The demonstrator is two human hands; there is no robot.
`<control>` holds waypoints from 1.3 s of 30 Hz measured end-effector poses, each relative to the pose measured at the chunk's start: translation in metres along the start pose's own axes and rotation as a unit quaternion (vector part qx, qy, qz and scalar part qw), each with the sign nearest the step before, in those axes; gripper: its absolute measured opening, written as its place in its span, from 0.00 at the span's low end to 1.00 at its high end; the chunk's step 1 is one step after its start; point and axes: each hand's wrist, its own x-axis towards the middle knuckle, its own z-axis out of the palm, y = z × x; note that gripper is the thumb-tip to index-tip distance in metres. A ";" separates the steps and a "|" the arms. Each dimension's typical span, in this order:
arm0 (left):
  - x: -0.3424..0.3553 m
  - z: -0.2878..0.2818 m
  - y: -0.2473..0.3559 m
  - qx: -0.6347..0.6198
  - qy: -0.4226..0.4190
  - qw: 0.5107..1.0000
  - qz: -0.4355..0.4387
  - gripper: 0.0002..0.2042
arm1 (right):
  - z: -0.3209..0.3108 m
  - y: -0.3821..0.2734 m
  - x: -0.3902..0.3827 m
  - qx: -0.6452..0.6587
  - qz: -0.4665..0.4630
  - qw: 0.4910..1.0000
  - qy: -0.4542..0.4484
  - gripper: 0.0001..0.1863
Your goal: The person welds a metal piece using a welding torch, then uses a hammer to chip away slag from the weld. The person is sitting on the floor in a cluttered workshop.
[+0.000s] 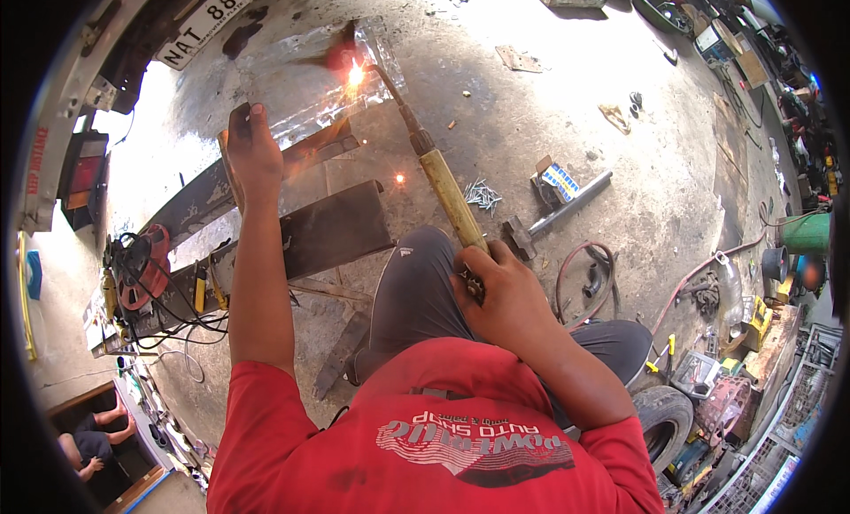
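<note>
My right hand (509, 293) is closed round the lower end of a gas torch (450, 195) with a yellowish handle and a bent metal tip. At the tip burns a bright flame (356, 74), playing on a shiny metal sheet (297, 115) on the floor; the spot beside it glows red. My left hand (257, 160) is raised to the left of the flame, gripping a dark flat piece (237, 124) with a brownish edge, its kind unclear. A dark metal bar (332, 231) lies by my left forearm, and another long strip (212, 191) runs beyond it. Sparks fly near the sheet.
Right of the torch lie loose nails (482, 195), a small box (556, 182), a hammer (567, 213) and a coiled hose (584, 284). A red reel with black cables (146, 266) stands at left. A tyre (664, 417) is at lower right. Another person's legs (102, 430) show at lower left.
</note>
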 end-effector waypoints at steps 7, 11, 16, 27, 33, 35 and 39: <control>-0.004 0.004 0.011 -0.028 0.018 0.999 0.016 0.22 | 0.000 0.000 0.000 0.001 0.003 1.000 0.001 0.11; -0.003 0.003 0.011 -0.023 0.023 0.999 0.024 0.22 | 0.001 0.001 0.000 -0.001 -0.003 1.000 0.006 0.11; -0.003 0.003 0.006 -0.030 0.008 1.000 0.004 0.22 | -0.001 0.001 0.000 -0.006 0.000 1.000 -0.003 0.12; -0.005 0.000 0.013 0.028 0.012 0.999 -0.008 0.25 | -0.001 -0.003 0.000 0.009 0.006 1.000 0.016 0.10; -0.004 -0.001 0.013 0.037 0.013 0.999 0.001 0.26 | -0.002 -0.004 0.002 0.008 0.008 1.000 0.010 0.10; -0.004 -0.001 0.014 0.038 0.011 0.999 0.004 0.26 | -0.001 -0.003 0.003 0.005 0.010 1.000 0.011 0.10; -0.004 -0.002 0.014 0.035 0.007 0.999 0.019 0.26 | 0.000 -0.001 0.003 0.004 0.000 1.000 0.015 0.10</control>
